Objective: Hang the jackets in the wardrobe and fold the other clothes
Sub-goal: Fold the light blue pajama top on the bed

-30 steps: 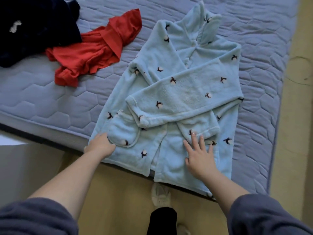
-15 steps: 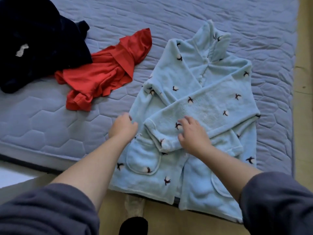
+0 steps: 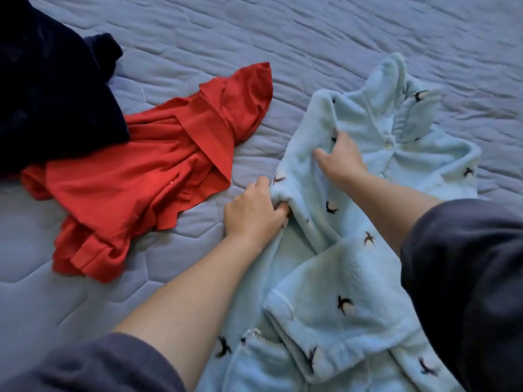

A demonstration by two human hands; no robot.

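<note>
Presently: pale blue fleece robe (image 3: 376, 278), printed with small dark motifs, lies on the right part of the quilted blue mattress (image 3: 311, 32). Its collar end points away from the camera and its hem end runs out of view at the bottom. One robe sleeve (image 3: 325, 301) is folded across the body of the garment, low in the view. Left hand (image 3: 252, 213): fingers curled round a bunched fold at the robe's left edge, firm grip. Right hand (image 3: 339, 157): higher up, near the collar, thumb out to the left, fingertips sunk in the fleece and gripping a fold there. Both forearms bare; dark grey sleeves show at the lower corners. Red garment (image 3: 158, 179) lies crumpled on the mattress left of the robe, near it but not touching. Navy garment (image 3: 51, 94) sits at top left, overlapping the red garment's upper left part.
</note>
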